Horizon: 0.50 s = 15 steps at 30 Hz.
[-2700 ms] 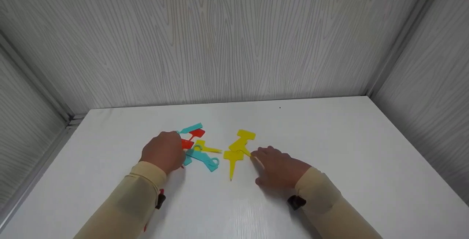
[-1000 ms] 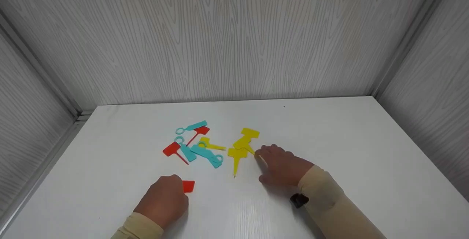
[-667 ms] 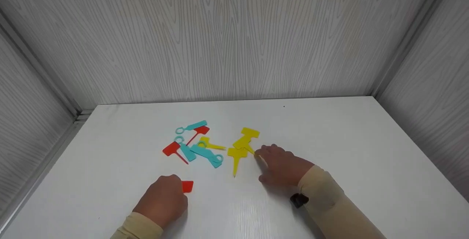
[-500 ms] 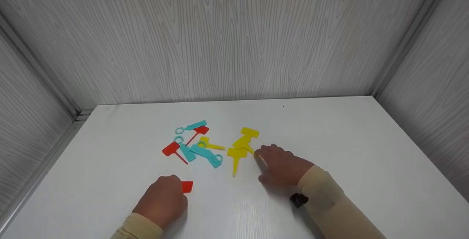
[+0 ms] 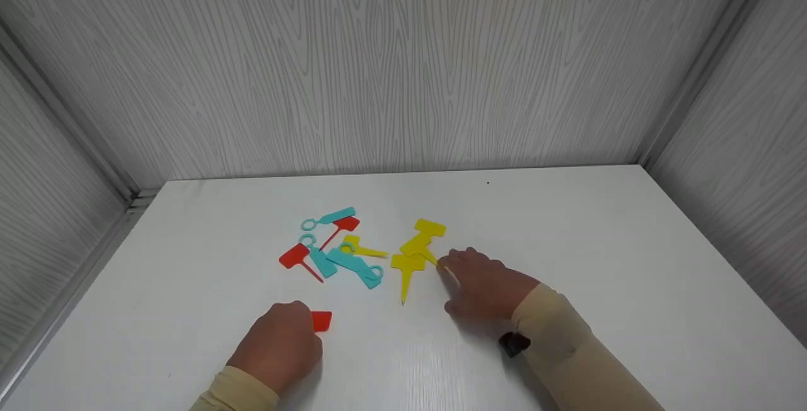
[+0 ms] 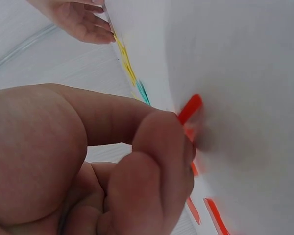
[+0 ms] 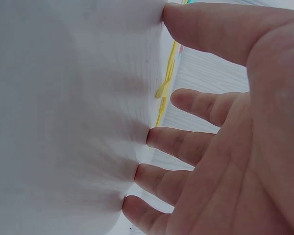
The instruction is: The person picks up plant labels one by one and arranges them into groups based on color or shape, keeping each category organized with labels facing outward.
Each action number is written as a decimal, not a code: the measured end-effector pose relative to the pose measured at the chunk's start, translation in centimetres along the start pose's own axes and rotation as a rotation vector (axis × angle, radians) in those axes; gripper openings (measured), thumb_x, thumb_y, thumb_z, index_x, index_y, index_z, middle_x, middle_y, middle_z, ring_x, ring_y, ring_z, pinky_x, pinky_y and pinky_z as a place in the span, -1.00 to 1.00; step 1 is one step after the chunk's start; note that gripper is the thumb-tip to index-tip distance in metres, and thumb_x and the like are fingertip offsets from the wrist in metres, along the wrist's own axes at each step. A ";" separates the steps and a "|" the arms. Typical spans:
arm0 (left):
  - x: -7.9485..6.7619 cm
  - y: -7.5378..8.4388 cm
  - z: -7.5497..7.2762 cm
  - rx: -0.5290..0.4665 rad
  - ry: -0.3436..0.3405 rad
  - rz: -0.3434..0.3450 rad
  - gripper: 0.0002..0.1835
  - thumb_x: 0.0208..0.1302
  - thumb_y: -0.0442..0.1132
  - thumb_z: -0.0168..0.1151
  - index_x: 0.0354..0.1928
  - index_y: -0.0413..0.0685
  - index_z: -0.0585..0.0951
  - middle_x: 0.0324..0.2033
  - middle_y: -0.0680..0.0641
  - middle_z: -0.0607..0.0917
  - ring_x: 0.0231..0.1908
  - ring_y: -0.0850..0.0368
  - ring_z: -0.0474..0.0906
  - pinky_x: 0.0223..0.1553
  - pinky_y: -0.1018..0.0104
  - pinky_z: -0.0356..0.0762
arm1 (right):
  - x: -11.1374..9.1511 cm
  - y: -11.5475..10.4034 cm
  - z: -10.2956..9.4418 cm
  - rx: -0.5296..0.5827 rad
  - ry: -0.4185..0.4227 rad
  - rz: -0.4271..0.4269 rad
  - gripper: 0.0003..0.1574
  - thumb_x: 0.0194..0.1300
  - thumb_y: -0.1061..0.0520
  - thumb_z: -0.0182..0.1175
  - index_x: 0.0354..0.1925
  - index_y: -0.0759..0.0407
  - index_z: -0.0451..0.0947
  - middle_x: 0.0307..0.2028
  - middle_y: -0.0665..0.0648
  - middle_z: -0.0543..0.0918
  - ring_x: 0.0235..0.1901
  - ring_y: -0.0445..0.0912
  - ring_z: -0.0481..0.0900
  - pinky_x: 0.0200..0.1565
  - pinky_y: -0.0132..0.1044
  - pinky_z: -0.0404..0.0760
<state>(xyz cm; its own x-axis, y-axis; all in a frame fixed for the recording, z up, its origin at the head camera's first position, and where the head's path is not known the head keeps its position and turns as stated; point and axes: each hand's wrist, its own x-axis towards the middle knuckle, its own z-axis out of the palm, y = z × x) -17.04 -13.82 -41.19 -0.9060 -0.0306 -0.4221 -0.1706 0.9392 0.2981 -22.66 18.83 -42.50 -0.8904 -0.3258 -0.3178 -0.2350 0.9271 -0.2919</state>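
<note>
In the head view, my left hand [image 5: 277, 345] is low at the front left, pinching a red T-shaped plant label [image 5: 321, 321] whose flat head sticks out past the fingers. The left wrist view has that label between thumb and bent fingertips, close over the white surface; more red pieces [image 6: 216, 215] show just below the hand. My right hand [image 5: 484, 286] rests with spread fingers, several fingertips on the table. Its index finger is at the stem of a yellow T-shaped label [image 5: 416, 245]. Another yellow label [image 5: 408, 263] points toward me beside it.
Left of the yellow group lies a loose pile: two red labels [image 5: 294, 256], several teal ring-ended tags [image 5: 347, 261] and a yellow label [image 5: 369, 251]. All are on a white table [image 5: 599, 241], closed in by grey wood-grain panels [image 5: 403, 70] at the back and sides.
Since the oldest frame my left hand has drawn back from the pile toward me with a red label, uncovering another red one and teal tags. Over the last second both hands stay nearly still.
</note>
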 end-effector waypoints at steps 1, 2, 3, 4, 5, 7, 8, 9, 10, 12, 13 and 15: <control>0.0 0.0 0.0 0.000 0.004 0.004 -0.71 0.32 -0.29 0.51 -0.09 -0.31 0.63 -0.37 -0.13 0.65 -0.29 -0.04 0.63 -0.02 -0.13 0.76 | 0.0 0.0 0.0 0.002 0.000 0.001 -0.08 0.54 -0.15 0.31 0.71 -0.08 0.26 0.73 0.11 0.21 0.74 0.17 0.06 0.65 0.25 0.12; -0.1 0.0 0.0 -0.003 0.004 0.003 -0.71 0.31 -0.28 0.52 -0.09 -0.30 0.63 -0.37 -0.13 0.65 -0.29 -0.04 0.63 -0.02 -0.14 0.77 | 0.0 -0.1 0.0 -0.001 -0.002 0.006 -0.07 0.54 -0.16 0.31 0.71 -0.09 0.25 0.74 0.10 0.20 0.74 0.16 0.06 0.65 0.25 0.11; -0.1 0.0 0.0 -0.007 0.003 0.001 -0.71 0.31 -0.28 0.53 -0.09 -0.30 0.63 -0.37 -0.12 0.65 -0.29 -0.04 0.63 -0.02 -0.14 0.77 | 0.0 0.0 0.0 0.000 -0.003 0.007 -0.07 0.54 -0.16 0.31 0.71 -0.09 0.25 0.73 0.10 0.20 0.74 0.16 0.06 0.65 0.25 0.11; -0.2 0.0 -0.1 -0.007 0.001 -0.002 -0.70 0.30 -0.27 0.54 -0.08 -0.30 0.63 -0.36 -0.12 0.65 -0.29 -0.04 0.63 -0.02 -0.14 0.77 | 0.0 0.0 0.0 -0.002 -0.004 0.007 -0.08 0.54 -0.16 0.31 0.71 -0.09 0.25 0.74 0.10 0.20 0.74 0.16 0.06 0.65 0.24 0.11; -0.2 0.1 -0.2 -0.006 0.000 -0.006 -0.68 0.30 -0.26 0.55 -0.08 -0.29 0.63 -0.36 -0.12 0.66 -0.28 -0.04 0.64 -0.01 -0.15 0.77 | 0.0 0.0 0.0 -0.004 -0.004 0.007 -0.08 0.54 -0.16 0.31 0.71 -0.10 0.25 0.73 0.10 0.20 0.74 0.16 0.06 0.65 0.24 0.11; -0.4 0.2 -0.4 0.000 0.000 -0.011 -0.64 0.27 -0.24 0.59 -0.06 -0.30 0.64 -0.35 -0.12 0.66 -0.28 -0.04 0.64 -0.01 -0.16 0.77 | 0.0 -0.1 0.0 -0.002 -0.003 0.003 -0.08 0.54 -0.16 0.31 0.71 -0.09 0.25 0.73 0.10 0.21 0.73 0.16 0.07 0.65 0.25 0.12; -0.4 0.2 -0.6 0.000 0.001 -0.014 -0.62 0.26 -0.23 0.60 -0.06 -0.29 0.64 -0.35 -0.12 0.66 -0.28 -0.05 0.64 -0.02 -0.15 0.78 | 0.0 0.0 0.0 -0.005 -0.001 0.000 -0.08 0.54 -0.16 0.31 0.70 -0.10 0.26 0.73 0.09 0.22 0.73 0.16 0.07 0.65 0.24 0.13; -0.5 0.2 -0.7 0.003 0.004 -0.013 -0.62 0.26 -0.22 0.61 -0.06 -0.30 0.64 -0.36 -0.12 0.67 -0.28 -0.05 0.64 -0.05 -0.13 0.78 | 0.0 -0.1 0.0 -0.005 0.001 -0.002 -0.08 0.54 -0.16 0.32 0.70 -0.09 0.26 0.73 0.09 0.22 0.73 0.16 0.08 0.64 0.24 0.13; -0.6 0.2 -0.8 0.005 0.010 -0.011 -0.62 0.26 -0.21 0.61 -0.07 -0.30 0.64 -0.37 -0.12 0.67 -0.29 -0.05 0.64 -0.08 -0.11 0.78 | 0.0 -0.1 0.0 -0.006 0.002 -0.005 -0.08 0.54 -0.16 0.32 0.70 -0.09 0.26 0.73 0.10 0.22 0.73 0.16 0.08 0.64 0.24 0.13; -0.7 0.2 -1.1 0.012 0.030 0.001 -0.62 0.25 -0.20 0.62 -0.10 -0.29 0.64 -0.40 -0.12 0.66 -0.32 -0.05 0.63 -0.13 -0.06 0.79 | -0.1 -0.1 0.0 -0.001 0.002 -0.010 -0.08 0.54 -0.16 0.33 0.70 -0.08 0.26 0.73 0.11 0.22 0.73 0.18 0.08 0.64 0.26 0.13; -0.7 0.2 -1.2 0.019 0.043 0.008 -0.62 0.23 -0.20 0.63 -0.11 -0.28 0.64 -0.41 -0.12 0.66 -0.34 -0.05 0.63 -0.15 -0.05 0.79 | -0.1 -0.1 0.0 -0.003 0.002 -0.010 -0.08 0.54 -0.16 0.32 0.70 -0.08 0.26 0.73 0.11 0.22 0.73 0.18 0.07 0.64 0.26 0.13; -0.7 0.2 -1.6 0.029 0.061 0.018 -0.63 0.24 -0.20 0.62 -0.13 -0.28 0.64 -0.42 -0.12 0.66 -0.36 -0.05 0.63 -0.18 -0.03 0.79 | 0.0 -0.1 0.0 -0.006 -0.003 -0.011 -0.07 0.54 -0.17 0.32 0.71 -0.07 0.25 0.73 0.12 0.20 0.74 0.18 0.06 0.64 0.27 0.12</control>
<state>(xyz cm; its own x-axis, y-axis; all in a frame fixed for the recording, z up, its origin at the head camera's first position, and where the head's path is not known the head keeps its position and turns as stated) -17.01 -14.15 -39.49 -0.9308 -0.0334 -0.3640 -0.1435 0.9493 0.2797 -22.61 18.77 -42.45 -0.8867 -0.3365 -0.3172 -0.2471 0.9246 -0.2899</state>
